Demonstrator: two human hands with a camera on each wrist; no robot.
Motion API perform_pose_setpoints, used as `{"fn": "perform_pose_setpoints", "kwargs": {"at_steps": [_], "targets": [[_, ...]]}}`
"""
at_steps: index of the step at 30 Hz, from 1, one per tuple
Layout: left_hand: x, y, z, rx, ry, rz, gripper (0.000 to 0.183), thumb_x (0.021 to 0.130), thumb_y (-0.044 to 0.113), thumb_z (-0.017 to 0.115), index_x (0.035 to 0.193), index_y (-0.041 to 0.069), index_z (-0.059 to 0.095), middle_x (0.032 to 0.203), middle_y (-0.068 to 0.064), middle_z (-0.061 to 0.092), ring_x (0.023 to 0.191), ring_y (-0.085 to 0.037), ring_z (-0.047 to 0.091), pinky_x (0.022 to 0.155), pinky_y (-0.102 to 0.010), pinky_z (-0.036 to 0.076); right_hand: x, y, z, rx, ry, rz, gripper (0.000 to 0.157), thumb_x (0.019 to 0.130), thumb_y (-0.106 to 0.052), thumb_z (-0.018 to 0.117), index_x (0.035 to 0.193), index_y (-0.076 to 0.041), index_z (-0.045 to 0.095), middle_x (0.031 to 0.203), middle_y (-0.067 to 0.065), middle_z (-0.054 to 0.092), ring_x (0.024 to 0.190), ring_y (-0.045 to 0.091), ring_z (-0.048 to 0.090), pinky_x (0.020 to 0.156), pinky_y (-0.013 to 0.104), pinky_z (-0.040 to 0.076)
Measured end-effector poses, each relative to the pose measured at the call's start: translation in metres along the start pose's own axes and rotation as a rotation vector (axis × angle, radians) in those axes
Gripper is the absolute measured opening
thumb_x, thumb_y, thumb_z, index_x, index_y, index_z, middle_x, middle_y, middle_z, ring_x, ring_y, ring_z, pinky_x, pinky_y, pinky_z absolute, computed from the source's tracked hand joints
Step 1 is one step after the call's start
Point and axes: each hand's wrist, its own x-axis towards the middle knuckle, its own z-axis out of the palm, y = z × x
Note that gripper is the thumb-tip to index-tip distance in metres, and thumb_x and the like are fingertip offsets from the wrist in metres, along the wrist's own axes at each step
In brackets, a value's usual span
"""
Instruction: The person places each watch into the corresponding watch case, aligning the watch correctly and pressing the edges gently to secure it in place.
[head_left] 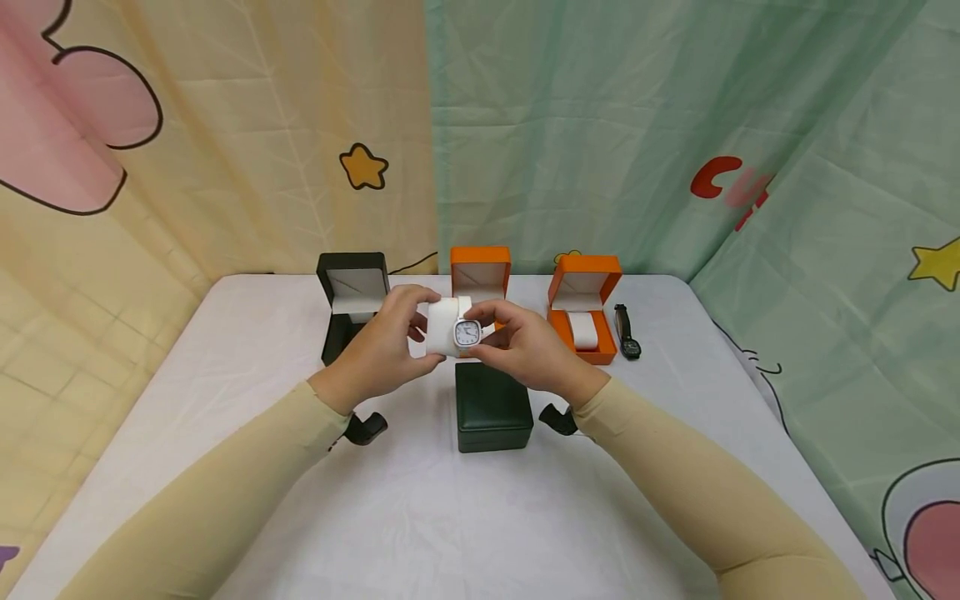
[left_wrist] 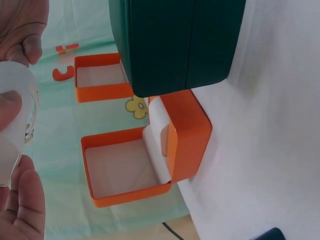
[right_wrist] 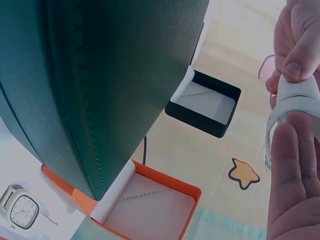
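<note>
Above the table, my left hand (head_left: 386, 337) grips a white watch cushion (head_left: 440, 327) by its left end, thumb below and fingers above. A white-strapped watch (head_left: 467, 332) with a square pale dial goes round the cushion's right part. My right hand (head_left: 521, 342) pinches the watch and cushion from the right, thumb at the lower edge of the dial and fingers at the top. Two extended fingers (right_wrist: 295, 160) of it lie against the strap in the right wrist view. Below both hands stands a dark green box (head_left: 492, 408), its lid down.
An open black box (head_left: 351, 283) stands back left, an open orange box (head_left: 480, 267) behind my hands. Another open orange box (head_left: 587, 279) holds a white cushion (head_left: 582, 331); a black watch (head_left: 627, 333) lies beside it. The right wrist view shows another white watch (right_wrist: 23, 210) on the table.
</note>
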Motion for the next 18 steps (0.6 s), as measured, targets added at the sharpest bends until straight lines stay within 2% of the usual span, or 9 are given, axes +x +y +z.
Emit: {"fn": "perform_pose_setpoints", "kwargs": {"at_steps": [5,10,15,18], "targets": [[0.0002,0.0008,0.0009,0.0,0.014,0.001,0.076,0.082,0.006,0.088,0.143,0.006,0.041,0.145,-0.016,0.041,0.099,-0.024,0.068,0.089,-0.041,0.062,-0.0009,-0.0002,-0.0005,0.0,0.009,-0.003,0.041,0.094,0.001,0.076,0.133,-0.006,0.061,0.12,0.017,0.065,0.094,0.034,0.077,0.09,0.035,0.064],[0.0013,0.0016,0.002,-0.009,0.026,0.002,0.076,0.082,0.007,0.089,0.142,0.004,0.041,0.144,-0.018,0.041,0.099,-0.025,0.068,0.091,-0.042,0.061,-0.0015,-0.0003,0.001,0.017,0.011,0.003,0.044,0.095,0.0,0.074,0.137,-0.008,0.06,0.121,0.018,0.065,0.09,0.036,0.076,0.087,0.033,0.064],[0.0031,0.0034,0.0005,-0.028,0.027,-0.001,0.075,0.082,0.007,0.089,0.141,0.004,0.042,0.144,-0.017,0.041,0.1,-0.024,0.068,0.093,-0.04,0.061,-0.0013,0.0001,0.0021,-0.03,0.005,-0.021,0.046,0.097,-0.001,0.073,0.141,-0.008,0.059,0.128,0.015,0.065,0.093,0.024,0.075,0.087,0.03,0.064],[0.0033,0.0047,-0.0004,-0.037,0.019,-0.009,0.074,0.082,0.007,0.088,0.14,0.004,0.043,0.144,-0.016,0.042,0.1,-0.023,0.068,0.094,-0.039,0.061,-0.0008,-0.0005,0.0006,-0.087,0.029,-0.06,0.052,0.095,-0.002,0.076,0.144,-0.008,0.059,0.132,0.013,0.062,0.099,0.022,0.073,0.09,0.033,0.063]]}}
